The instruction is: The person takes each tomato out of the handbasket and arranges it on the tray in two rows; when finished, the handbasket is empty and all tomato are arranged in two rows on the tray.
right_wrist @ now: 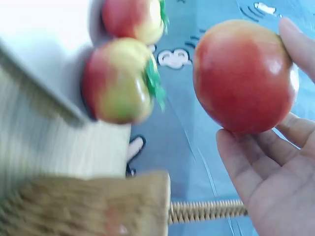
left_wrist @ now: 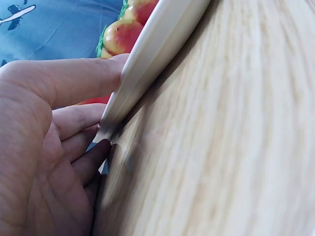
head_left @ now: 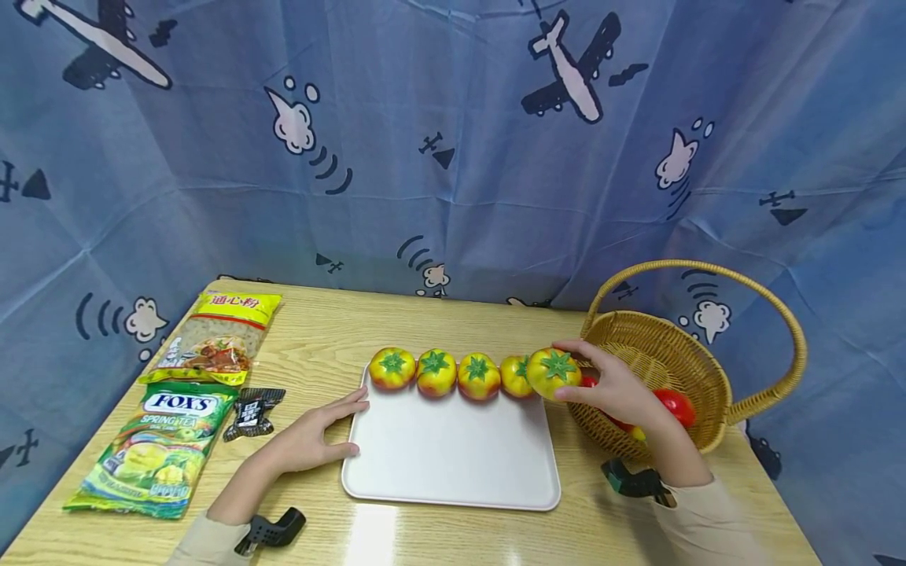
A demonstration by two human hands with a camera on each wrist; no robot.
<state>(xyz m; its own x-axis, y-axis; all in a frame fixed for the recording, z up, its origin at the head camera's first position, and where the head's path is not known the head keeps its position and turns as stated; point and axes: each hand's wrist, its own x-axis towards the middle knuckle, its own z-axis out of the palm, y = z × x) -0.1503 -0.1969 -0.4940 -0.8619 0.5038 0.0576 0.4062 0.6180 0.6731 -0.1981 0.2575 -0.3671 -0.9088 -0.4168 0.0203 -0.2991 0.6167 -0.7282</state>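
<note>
Right hand (head_left: 619,387) curled round fruit (head_left: 552,375) (green-topped) | left hand (head_left: 310,437) spread, touching tray (head_left: 453,456)

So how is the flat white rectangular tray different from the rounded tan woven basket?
The flat white rectangular tray is smooth and shallow; the rounded tan woven basket is bumpy and deep. The tray has no handle; the basket has a big arched one. The tray holds four yellow-and-red fruits in a row; the basket has a shiny red piece inside. Both stand on the wooden table.
</note>
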